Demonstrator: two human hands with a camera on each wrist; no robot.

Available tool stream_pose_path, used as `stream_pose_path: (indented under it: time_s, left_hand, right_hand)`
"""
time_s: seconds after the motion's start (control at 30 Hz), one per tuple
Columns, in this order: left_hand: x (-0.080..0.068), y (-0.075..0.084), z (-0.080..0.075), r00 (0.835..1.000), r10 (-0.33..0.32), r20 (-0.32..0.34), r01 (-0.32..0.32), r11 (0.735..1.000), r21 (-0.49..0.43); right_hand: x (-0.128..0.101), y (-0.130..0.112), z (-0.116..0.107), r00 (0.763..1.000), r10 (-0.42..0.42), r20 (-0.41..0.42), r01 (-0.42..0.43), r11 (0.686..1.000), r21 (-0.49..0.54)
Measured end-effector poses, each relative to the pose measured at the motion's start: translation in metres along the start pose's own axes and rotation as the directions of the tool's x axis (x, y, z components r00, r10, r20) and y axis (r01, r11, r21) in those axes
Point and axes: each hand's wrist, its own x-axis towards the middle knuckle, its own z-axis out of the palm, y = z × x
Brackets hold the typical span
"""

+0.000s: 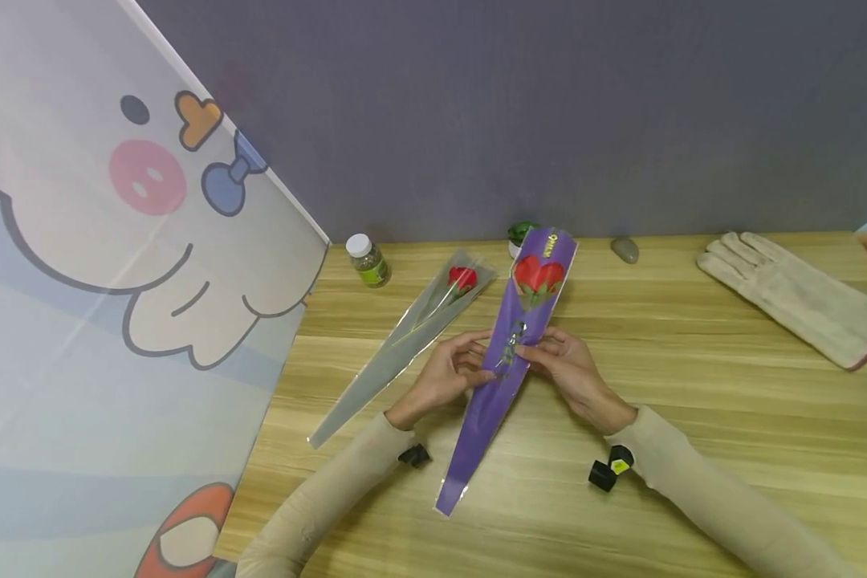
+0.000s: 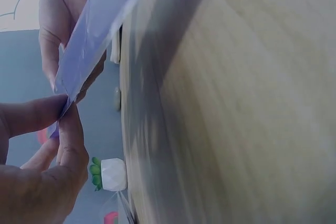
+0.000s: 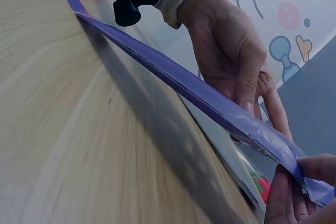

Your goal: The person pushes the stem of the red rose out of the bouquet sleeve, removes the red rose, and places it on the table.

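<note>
Purple film forms the long tapered flower sleeve (image 1: 509,353) that both hands hold near the middle of the wooden bench (image 1: 694,385). Its long axis runs from a narrow tip at the near edge, slightly left, up to a wide mouth at the far side, slightly right, so the wide end points away from the person. Inside the wide end sits a red rose (image 1: 538,275) with its green stem running down the sleeve toward the hands. The left hand (image 1: 444,373) pinches the sleeve's left edge between thumb and fingers (image 2: 65,129), and the right hand (image 1: 571,365) pinches the right edge at about the same height, fingers (image 3: 286,192) curled onto the film; the wrist views show the sleeve lifted off the wood there. Just left of it a clear sleeve (image 1: 412,337) lies flat on the bench, on a similar slant, with a second red rose (image 1: 463,278) in its far end. Along the far edge stand a small white-capped bottle (image 1: 367,260), a little green plant in a white pot (image 1: 522,234) and a grey pebble (image 1: 624,250). A pale work glove (image 1: 795,297) lies far right.
</note>
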Motion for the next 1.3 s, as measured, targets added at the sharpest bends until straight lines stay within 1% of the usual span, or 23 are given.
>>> stream_pose_path:
  time_s: [0.1,0.2,0.37,0.47,0.57,0.67,0.9,1.07,1.2,1.3]
  left_hand:
    - [0.000,0.001,-0.001,1.000,-0.011,-0.006,0.011,1.000,0.009]
    - [0.000,0.001,0.000,0.999,-0.051,0.011,0.051,0.998,0.021]
    - [-0.005,-0.001,0.002,0.986,-0.135,0.093,0.135,0.991,0.007]
    - [-0.008,-0.003,0.003,0.979,-0.160,0.127,0.161,0.987,0.001]
    - [-0.010,-0.003,0.004,0.974,-0.165,0.154,0.168,0.986,-0.003]
    - [-0.012,-0.002,0.005,0.970,-0.165,0.176,0.167,0.986,-0.001]
    - [-0.015,0.001,0.010,0.965,-0.167,0.202,0.178,0.983,-0.039]
    - [-0.016,0.001,0.015,0.958,-0.190,0.217,0.197,0.980,-0.014]
    - [-0.016,-0.001,0.018,0.961,-0.193,0.198,0.195,0.981,0.014]
    - [-0.016,-0.001,0.019,0.965,-0.192,0.179,0.193,0.981,0.010]
  right_hand:
    - [0.000,-0.002,-0.001,1.000,-0.001,-0.012,0.001,1.000,0.004]
    - [-0.001,-0.004,-0.004,1.000,-0.011,-0.017,0.011,1.000,0.014]
    - [-0.002,-0.013,-0.011,0.999,-0.040,-0.026,0.041,0.999,0.028]
    - [-0.003,-0.021,-0.018,0.998,-0.050,-0.030,0.050,0.999,0.001]
    - [-0.004,-0.030,-0.025,0.997,-0.062,-0.038,0.062,0.998,-0.010]
    - [-0.004,-0.037,-0.030,0.995,-0.089,-0.049,0.090,0.996,0.008]
    - [-0.006,-0.048,-0.035,0.988,-0.139,-0.069,0.146,0.984,0.100]
    - [-0.006,-0.051,-0.037,0.981,-0.178,-0.077,0.189,0.969,0.160]
    - [-0.005,-0.051,-0.039,0.977,-0.201,-0.072,0.212,0.958,0.192]
    - [-0.004,-0.052,-0.040,0.974,-0.217,-0.071,0.228,0.946,0.229]
